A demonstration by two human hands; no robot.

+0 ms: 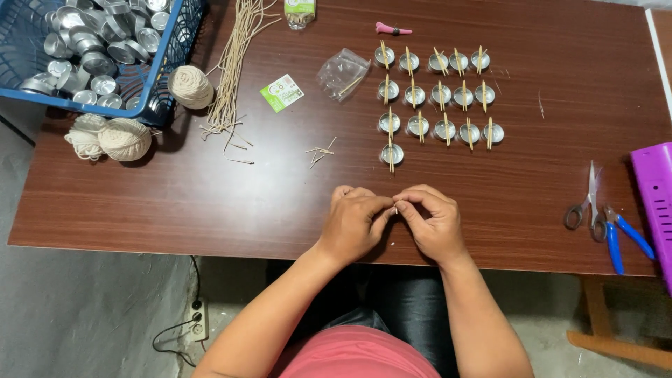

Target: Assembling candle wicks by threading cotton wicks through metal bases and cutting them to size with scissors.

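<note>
At the lower middle of the frame the left hand [353,222] and the right hand [432,222] meet fingertip to fingertip over the dark brown wooden table [210,203], pinching something small and pale between them; what it is cannot be told.

Above the hands, in the upper middle, stand sixteen small round silver metal cups [437,94] in rows, each with a thin wooden stick laid across its rim, so that much looks done. The blue plastic basket [164,66] at the upper left holds many more bare cups, so plenty seems left.

Between lie a few short stick scraps [320,151], a crumpled clear plastic bag [341,72], and a small green-and-white paper label [281,92]. A bundle of long pale wicks [234,63] and cream balls of twine [124,138] sit left. At the top edge is a clear packet with a green label [299,10].
</note>
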